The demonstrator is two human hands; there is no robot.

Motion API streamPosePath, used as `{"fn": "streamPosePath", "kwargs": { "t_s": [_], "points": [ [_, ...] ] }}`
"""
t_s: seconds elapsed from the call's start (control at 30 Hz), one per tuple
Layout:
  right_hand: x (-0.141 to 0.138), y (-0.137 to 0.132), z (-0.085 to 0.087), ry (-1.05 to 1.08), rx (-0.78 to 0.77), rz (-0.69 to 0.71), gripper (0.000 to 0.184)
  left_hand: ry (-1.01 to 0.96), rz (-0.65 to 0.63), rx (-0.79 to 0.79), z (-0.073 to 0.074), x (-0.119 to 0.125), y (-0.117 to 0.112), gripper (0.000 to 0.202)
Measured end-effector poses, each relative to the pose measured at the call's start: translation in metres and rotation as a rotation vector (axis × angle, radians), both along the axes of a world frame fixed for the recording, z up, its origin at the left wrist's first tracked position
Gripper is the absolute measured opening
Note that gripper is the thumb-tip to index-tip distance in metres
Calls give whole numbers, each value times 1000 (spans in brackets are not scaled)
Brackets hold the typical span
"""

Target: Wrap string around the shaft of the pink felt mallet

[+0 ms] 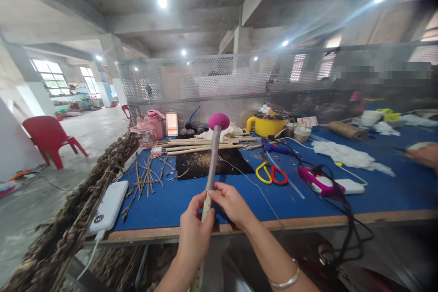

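L hand [193, 232] + R hand [232, 203] fingers pinching stick [212, 159] | yellow pot [266, 125] lidded

A long thin stick [212, 159] stands nearly upright in front of the blue table, leaning slightly to the right toward its top. Its upper shaft is wrapped grey-purple; its lower part is bare pale wood with small dark marks along it, and it runs down past the bottom edge of the view. A rounded magenta cap [219, 121], shaped like a mushroom head, sits on its top end. The left hand [194, 232] is closed around the pale lower part, and the right hand [230, 203] pinches the shaft just above it.
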State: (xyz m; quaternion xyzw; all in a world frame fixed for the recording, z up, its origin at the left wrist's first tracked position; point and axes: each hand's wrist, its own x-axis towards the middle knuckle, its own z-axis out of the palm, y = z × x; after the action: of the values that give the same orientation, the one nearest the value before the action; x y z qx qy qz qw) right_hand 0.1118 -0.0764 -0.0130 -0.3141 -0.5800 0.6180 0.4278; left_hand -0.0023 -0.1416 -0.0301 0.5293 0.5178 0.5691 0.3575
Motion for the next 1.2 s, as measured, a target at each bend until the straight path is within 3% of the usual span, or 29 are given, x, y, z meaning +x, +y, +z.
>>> {"fn": "streamPosePath", "kwargs": {
  "t_s": [0.2, 0.37, 0.53, 0.7, 1.0, 1.1, 1.2],
  "points": [
    [4, 4, -3, -96, 30, -30, 30, 16, -2, -31, -5, -5, 3, 41],
    [-2, 4, -9, -126, 113, -165, 23, -86, -16, -83, -6, -6, 6, 46],
    [-4, -1, -12, -206, 248, -282, 17, -65, -23, -83, -8, -7, 9, 48],
    [-2, -1, -14, -161, 212, -326, 19, -4, -41, -117, -6, -6, 8, 51],
    [-1, 3, -17, -168, 167, -235, 17, 27, 10, -86, -5, -7, 8, 54],
    [-4, 0, -17, -269, 256, -326, 13, 1, -14, -107, -8, -9, 10, 56],
    [-6, -4, -17, -398, 443, -471, 13, -3, -43, -131, -11, -10, 13, 58]
  ]
}}
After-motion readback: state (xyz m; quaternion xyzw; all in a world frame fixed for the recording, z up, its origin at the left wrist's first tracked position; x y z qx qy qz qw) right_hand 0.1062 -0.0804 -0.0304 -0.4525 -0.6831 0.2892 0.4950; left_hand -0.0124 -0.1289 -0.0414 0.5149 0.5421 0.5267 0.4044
